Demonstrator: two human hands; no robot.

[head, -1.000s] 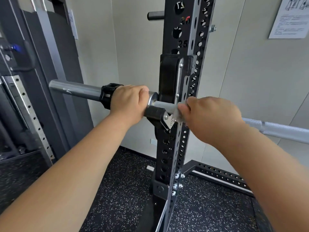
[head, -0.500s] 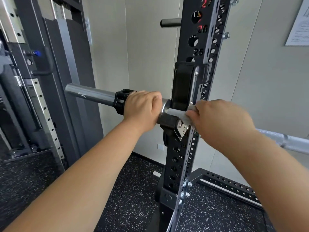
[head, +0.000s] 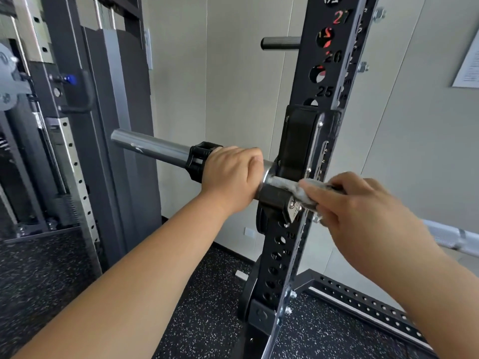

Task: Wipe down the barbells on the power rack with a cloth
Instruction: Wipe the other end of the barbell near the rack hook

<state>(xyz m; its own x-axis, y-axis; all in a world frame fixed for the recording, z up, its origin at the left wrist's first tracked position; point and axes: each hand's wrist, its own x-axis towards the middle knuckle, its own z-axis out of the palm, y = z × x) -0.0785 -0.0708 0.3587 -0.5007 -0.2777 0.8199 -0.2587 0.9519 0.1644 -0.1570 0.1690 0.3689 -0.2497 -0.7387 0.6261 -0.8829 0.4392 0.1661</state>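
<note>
Resting in the hook [head: 295,143] of the rack upright [head: 282,257], the barbell [head: 155,149] lies level, its thick end pointing left and its thin shaft running right behind the right arm. Judged from its steel build, the barbell is heavy, rigid and smooth, so it may roll in the hook when rubbed. Steady it at the thick end, beside the black collar [head: 201,161]. The cloth [head: 298,191] is grey, soft and light, and folds readily round the shaft.

The left hand [head: 230,174] is wrapped round the thick end between collar and hook, fingers fully curled. The right hand [head: 363,211] pinches the cloth with bent fingers and presses it on the shaft just beside the hook.
</note>
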